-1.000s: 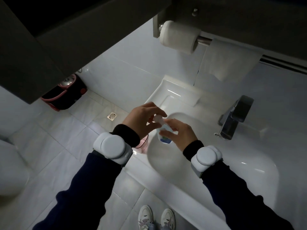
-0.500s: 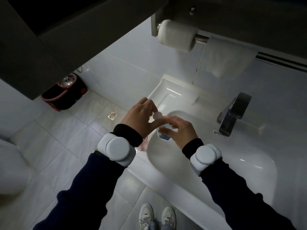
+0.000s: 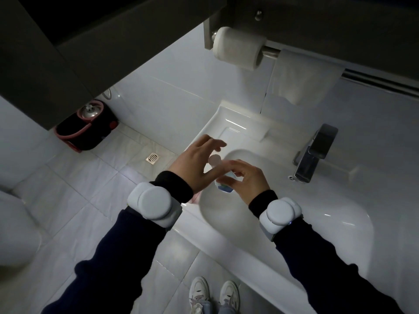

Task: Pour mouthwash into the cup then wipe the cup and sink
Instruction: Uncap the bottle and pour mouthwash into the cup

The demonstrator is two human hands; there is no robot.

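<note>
A small clear mouthwash bottle (image 3: 224, 188) with a blue label is held over the left part of the white sink (image 3: 229, 214), with my right hand (image 3: 248, 179) wrapped around its body. Its white cap (image 3: 214, 159) points up and to the left. My left hand (image 3: 196, 163) hovers at the cap with fingers spread, the thumb lying beside it. Only a sliver of a pink cup (image 3: 196, 198) shows on the sink's left rim; my left wrist hides the rest.
A dark faucet (image 3: 315, 155) stands at the back right of the sink. Above hang a toilet paper roll (image 3: 238, 48) and a white cloth (image 3: 301, 80) on a rail. On the floor are a mop bucket (image 3: 86, 128), a drain (image 3: 152, 157) and a toilet (image 3: 15, 227).
My left fingers, pinched on the cap earlier, have spread apart and lifted off it. The bottle has stayed in my right hand over the sink.
</note>
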